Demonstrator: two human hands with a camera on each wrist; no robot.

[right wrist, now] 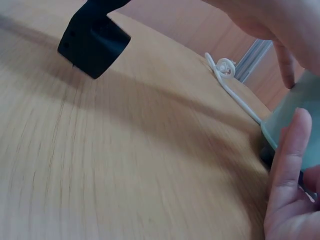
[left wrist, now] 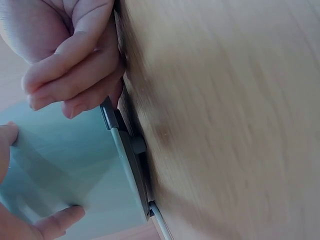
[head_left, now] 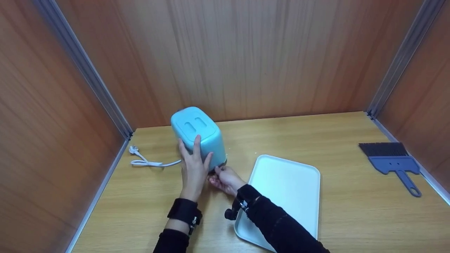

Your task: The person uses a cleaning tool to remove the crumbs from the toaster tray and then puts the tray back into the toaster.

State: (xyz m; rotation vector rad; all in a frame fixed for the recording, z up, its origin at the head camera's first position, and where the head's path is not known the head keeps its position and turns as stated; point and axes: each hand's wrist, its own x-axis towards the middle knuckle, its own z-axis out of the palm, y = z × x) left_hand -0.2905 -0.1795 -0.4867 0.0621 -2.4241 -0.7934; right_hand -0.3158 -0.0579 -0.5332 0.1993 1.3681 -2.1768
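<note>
A light blue toaster [head_left: 214, 140] with two slot shapes on its top stands tilted toward the back of the table. My left hand [head_left: 195, 172] lies against its near side, fingers spread and straight, one fingertip reaching the top edge. At the toaster's lower right corner, my right hand [head_left: 226, 180] has its thumb and fingers bent at the base. The left wrist view shows those fingers by the dark edge of a crumb tray [left wrist: 106, 115] at the toaster's underside, close over the wood; the fingers partly hide their grip. A white power cord [head_left: 154, 164] leaves the toaster's left side.
A white rectangular tray [head_left: 291, 189] lies to the right, partly under my right forearm. Farther right is a blue-grey hand brush [head_left: 393, 164] with dark bristles. Wooden panels [head_left: 263, 59] stand at the back and both sides. Small white specks lie near the tray.
</note>
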